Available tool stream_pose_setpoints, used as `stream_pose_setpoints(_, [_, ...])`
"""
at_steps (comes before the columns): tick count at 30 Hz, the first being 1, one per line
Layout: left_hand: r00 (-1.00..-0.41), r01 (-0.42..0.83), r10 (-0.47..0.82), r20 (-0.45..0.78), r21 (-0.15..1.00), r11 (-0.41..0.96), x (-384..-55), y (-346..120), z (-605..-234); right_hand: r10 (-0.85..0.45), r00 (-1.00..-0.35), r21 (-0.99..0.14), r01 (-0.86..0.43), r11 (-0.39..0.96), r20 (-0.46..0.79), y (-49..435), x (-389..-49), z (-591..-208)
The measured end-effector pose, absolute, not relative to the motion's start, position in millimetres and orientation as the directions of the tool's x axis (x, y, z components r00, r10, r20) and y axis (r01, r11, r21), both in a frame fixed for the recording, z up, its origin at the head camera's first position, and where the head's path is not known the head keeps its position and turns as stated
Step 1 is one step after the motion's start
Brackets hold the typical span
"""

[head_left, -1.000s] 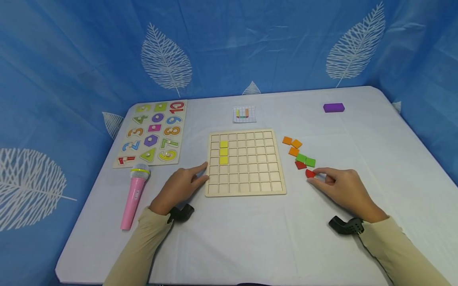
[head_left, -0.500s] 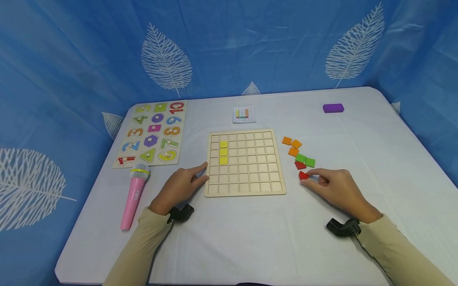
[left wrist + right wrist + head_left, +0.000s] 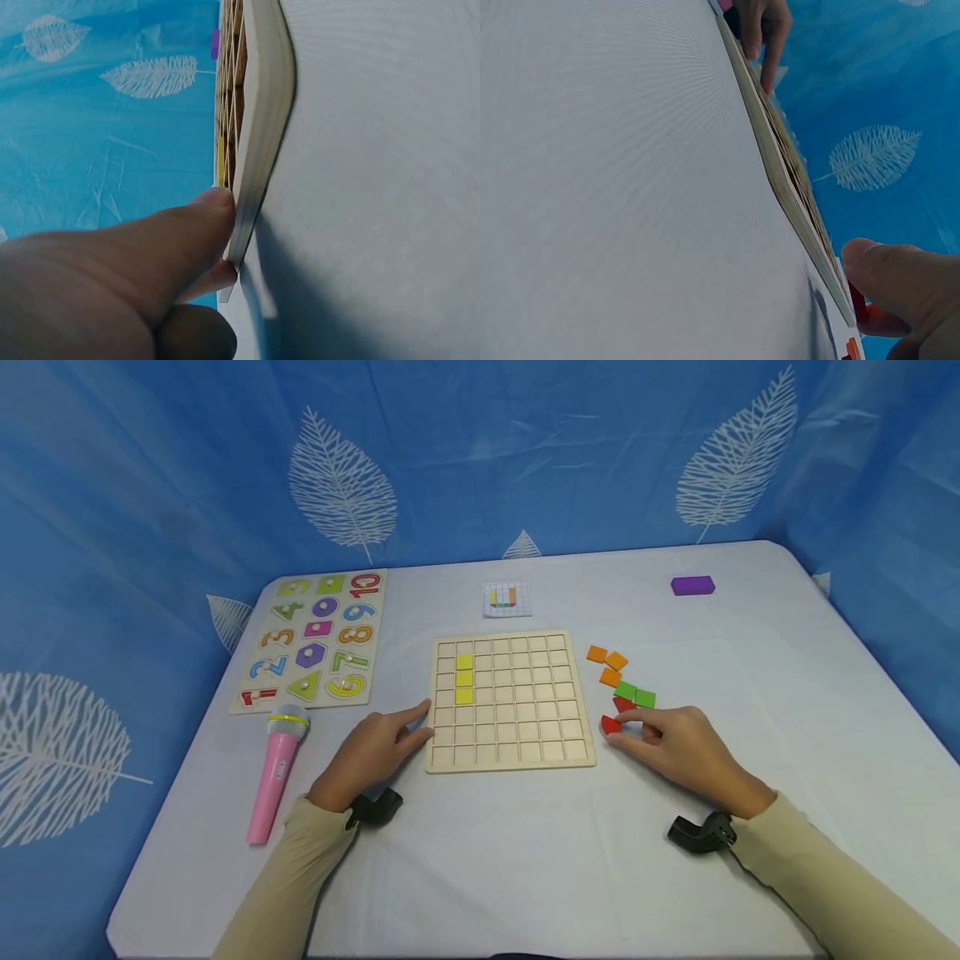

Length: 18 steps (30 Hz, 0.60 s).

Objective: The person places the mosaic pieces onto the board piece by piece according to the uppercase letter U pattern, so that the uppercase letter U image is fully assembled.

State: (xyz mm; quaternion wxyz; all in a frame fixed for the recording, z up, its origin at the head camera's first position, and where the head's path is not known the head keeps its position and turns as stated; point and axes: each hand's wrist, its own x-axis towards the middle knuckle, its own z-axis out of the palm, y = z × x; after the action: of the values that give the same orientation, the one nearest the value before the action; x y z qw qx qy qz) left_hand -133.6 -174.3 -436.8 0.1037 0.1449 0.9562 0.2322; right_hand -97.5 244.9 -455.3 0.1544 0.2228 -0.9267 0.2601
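Observation:
A wooden grid board (image 3: 517, 710) lies mid-table with three yellow square tiles (image 3: 465, 678) in one column near its left side. My left hand (image 3: 372, 750) touches the board's left edge with thumb and index finger; the left wrist view shows the thumb against the wooden rim (image 3: 259, 112). Just off the board's right edge, my right hand (image 3: 678, 752) pinches a red tile (image 3: 610, 725) between thumb and index finger. Behind that hand lie another red tile (image 3: 622, 704), green tiles (image 3: 643, 698) and orange tiles (image 3: 611, 677).
A small printed pattern card (image 3: 507, 599) lies behind the board. To the left are a number puzzle board (image 3: 315, 643) and a pink toy microphone (image 3: 273, 777). A purple block (image 3: 692, 586) sits at the back right. Blue patterned cloth (image 3: 465, 460) hangs behind the table.
My right hand has moved left with the red tile, from beside the loose tiles toward the board's right edge. The left hand stays at the board's left edge.

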Motion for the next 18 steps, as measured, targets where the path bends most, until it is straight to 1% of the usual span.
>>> stream_pose_setpoints(9, [-0.938,0.207,0.312,-0.153,0.477,0.854,-134,-173,-436,-0.39,-0.847,-0.433,-0.524,0.734,0.362,227,-106,-451])
stream_pose_setpoints(14, [-0.935,0.216,0.319,-0.151,0.471,0.855,-134,-173,-436,-0.426,-0.821,-0.427,-0.565,0.706,0.381,215,-111,-449])
stream_pose_setpoints(18, [-0.938,0.214,0.314,-0.15,0.463,0.86,-133,-173,-435,-0.451,-0.809,-0.443,-0.585,0.68,0.376,204,-115,-448])
